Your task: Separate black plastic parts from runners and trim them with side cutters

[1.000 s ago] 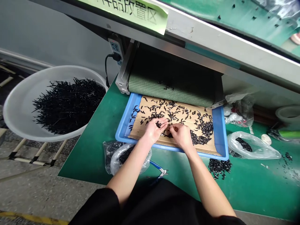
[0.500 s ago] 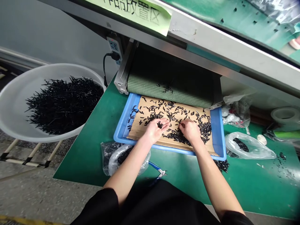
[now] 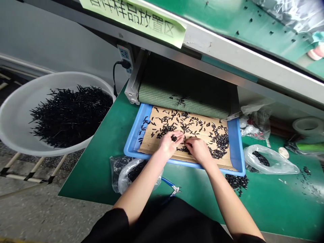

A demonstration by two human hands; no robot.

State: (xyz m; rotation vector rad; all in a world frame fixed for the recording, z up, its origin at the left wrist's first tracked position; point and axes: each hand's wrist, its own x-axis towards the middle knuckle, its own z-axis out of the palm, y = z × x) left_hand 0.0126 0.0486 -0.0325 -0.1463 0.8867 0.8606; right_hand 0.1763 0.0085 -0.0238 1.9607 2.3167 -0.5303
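My left hand (image 3: 170, 141) is held palm up over the blue tray (image 3: 129, 143), with a little heap of small black parts (image 3: 173, 138) lying in its palm and its fingers stretched out. Close to its right, my right hand (image 3: 198, 148) has thumb and fingers pinched together low over the cardboard (image 3: 145, 145) that lines the tray. A dark bit shows at its fingertips, apparently one of the small black parts. Many more of these slim pieces (image 3: 221, 141) are scattered over the cardboard, thickest on the right.
A green conveyor belt (image 3: 182, 103) ends above the tray's far side. Left stands a white tub (image 3: 15, 135) of black sprigs. Blue-handled cutters (image 3: 174, 189) and a plastic bag (image 3: 124, 177) lie in front. To the right are another bag (image 3: 278, 165) and loose black parts (image 3: 238, 182).
My right hand has moved left, closer to my left hand, uncovering black parts on the right. The left hand stays nearly in place with the parts in its palm. The view has shifted slightly.
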